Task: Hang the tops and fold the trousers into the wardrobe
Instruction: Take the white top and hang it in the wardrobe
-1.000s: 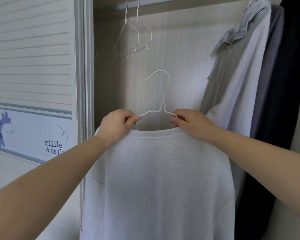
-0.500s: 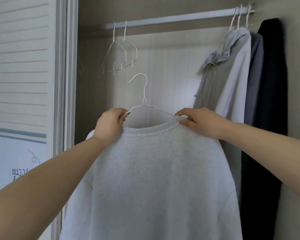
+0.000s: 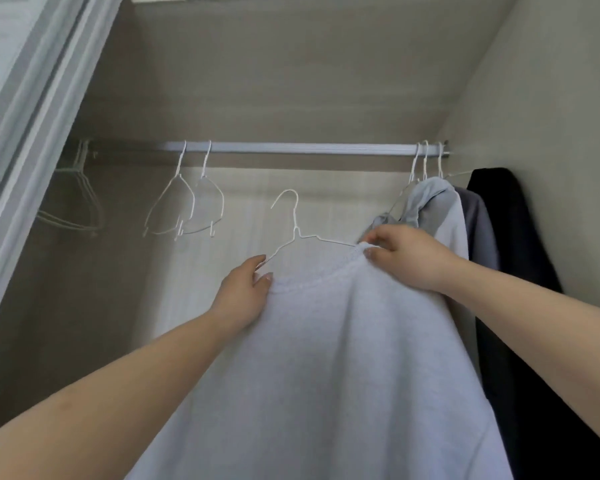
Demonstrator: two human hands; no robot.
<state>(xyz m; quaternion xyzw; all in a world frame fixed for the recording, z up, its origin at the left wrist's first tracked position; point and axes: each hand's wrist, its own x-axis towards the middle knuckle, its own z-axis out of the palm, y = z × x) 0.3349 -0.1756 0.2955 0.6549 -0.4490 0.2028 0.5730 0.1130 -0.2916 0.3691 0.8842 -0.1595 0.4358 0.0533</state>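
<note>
Pale grey knitted sweatshirt (image 3: 326,375) fills the lower centre of the frame, already threaded on a thin white wire hanger (image 3: 293,233) whose hook stands free below the white wardrobe rail (image 3: 291,147) that runs across the middle of the frame. Left hand (image 3: 243,296) pinches the ribbed collar together with the hanger's left shoulder wire, fingers curled round both. Right hand (image 3: 406,258) pinches the collar's right side over the other shoulder wire, thumb and fingertips closed on cloth. Judgement: the fabric is soft, limp and fairly bulky, so it will sag and could slide off the smooth wire if tilted; the hanger looks light and springy, likely to bend under a one-sided pull. Best hold appears to be at the hanger neck, just under the hook, with the collar kept level. Open rail stretch lies between two empty white wire hangers (image 3: 184,206) at centre left and the hung grey and black garments (image 3: 465,216) at right.
</note>
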